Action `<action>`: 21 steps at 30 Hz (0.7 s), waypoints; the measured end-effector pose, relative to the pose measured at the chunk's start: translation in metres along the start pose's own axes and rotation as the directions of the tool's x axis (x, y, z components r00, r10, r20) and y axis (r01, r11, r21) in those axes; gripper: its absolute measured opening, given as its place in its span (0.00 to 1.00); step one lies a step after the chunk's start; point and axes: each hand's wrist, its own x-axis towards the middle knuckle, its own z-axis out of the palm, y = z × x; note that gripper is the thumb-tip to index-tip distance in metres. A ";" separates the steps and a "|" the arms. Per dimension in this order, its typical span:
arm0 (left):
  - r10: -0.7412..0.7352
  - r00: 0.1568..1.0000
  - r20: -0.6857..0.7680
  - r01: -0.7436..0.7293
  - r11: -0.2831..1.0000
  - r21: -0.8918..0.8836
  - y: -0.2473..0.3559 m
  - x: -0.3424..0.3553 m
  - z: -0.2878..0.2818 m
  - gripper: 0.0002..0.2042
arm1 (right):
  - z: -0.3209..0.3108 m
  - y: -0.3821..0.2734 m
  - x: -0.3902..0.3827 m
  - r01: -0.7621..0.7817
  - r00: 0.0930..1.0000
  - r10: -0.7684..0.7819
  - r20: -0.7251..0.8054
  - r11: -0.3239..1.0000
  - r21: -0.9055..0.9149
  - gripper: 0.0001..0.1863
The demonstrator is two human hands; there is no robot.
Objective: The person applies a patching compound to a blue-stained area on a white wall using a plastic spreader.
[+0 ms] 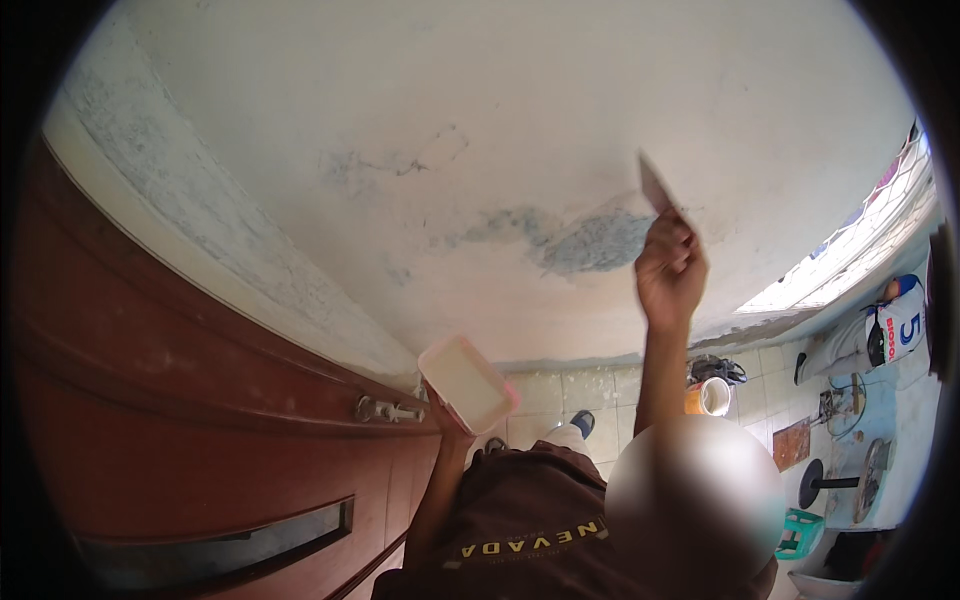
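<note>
My right hand [668, 262] is raised in front of the pale wall [480, 80], closed around a flat putty knife [655, 187] whose blade points up and to the left. Just left of that hand lies a rough blue-grey patch [590, 242] on the wall; whether the blade touches the surface I cannot tell. Lower down, my left hand [446, 416] grips the side of a pink rectangular tub [512, 396]. Inside the tub is a smooth whitish filling [465, 385]. Some fingers of my left hand are hidden by the tub.
A brown wooden door [230, 340] with a metal handle [390, 409] stands close at left. At right are a barred window [830, 260], a bucket [708, 397] on the tiled floor, a teal stool [800, 533] and another person [880, 330].
</note>
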 end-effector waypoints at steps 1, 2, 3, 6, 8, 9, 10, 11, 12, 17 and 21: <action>0.009 1.000 -0.002 -0.009 1.000 0.014 -0.001 0.001 0.002 0.36 | -0.022 0.008 -0.010 0.013 0.998 -0.015 -0.065 1.000 -0.019 0.15; 0.002 1.000 0.007 -0.002 1.000 -0.014 -0.001 0.002 0.002 0.37 | -0.052 0.020 -0.019 -0.059 0.986 0.061 -0.157 0.998 0.018 0.15; -0.005 1.000 0.014 0.006 0.999 -0.042 -0.002 0.002 0.002 0.37 | -0.087 0.033 -0.025 -0.127 0.959 0.138 -0.247 0.990 0.061 0.15; -0.056 0.998 0.030 0.058 0.994 -0.087 -0.003 0.002 0.010 0.37 | -0.175 0.062 -0.024 -0.299 0.846 0.241 -0.475 0.953 -0.049 0.16; -0.071 0.997 0.002 0.071 0.993 -0.096 -0.004 0.002 0.016 0.35 | -0.196 0.064 -0.002 -0.281 0.754 0.134 -0.643 0.951 -0.131 0.17; -0.064 0.998 -0.026 0.061 0.994 -0.094 -0.006 0.003 0.020 0.34 | -0.198 0.047 0.015 -0.220 0.823 0.093 -0.560 0.962 -0.163 0.18; -0.043 0.997 -0.064 0.037 0.995 -0.093 -0.004 0.003 0.020 0.33 | -0.176 0.034 0.034 -0.170 0.898 0.129 -0.422 0.983 -0.062 0.19; -0.025 0.997 -0.067 0.020 0.997 -0.071 0.000 0.000 0.019 0.33 | -0.105 0.041 0.050 -0.108 0.897 0.093 -0.432 0.994 -0.009 0.19; -0.029 0.998 -0.055 0.026 0.998 -0.051 -0.001 -0.001 0.026 0.33 | -0.062 0.027 0.053 -0.076 0.954 0.062 -0.295 0.996 -0.036 0.19; 0.016 0.996 -0.083 -0.016 1.000 0.001 -0.009 -0.001 0.040 0.34 | 0.057 0.028 0.033 0.205 0.978 -0.167 0.125 0.882 -0.424 0.18; 0.005 0.998 -0.059 -0.009 0.998 -0.068 -0.016 0.010 0.031 0.34 | -0.035 0.052 -0.012 0.045 0.965 -0.158 -0.211 0.888 -0.458 0.22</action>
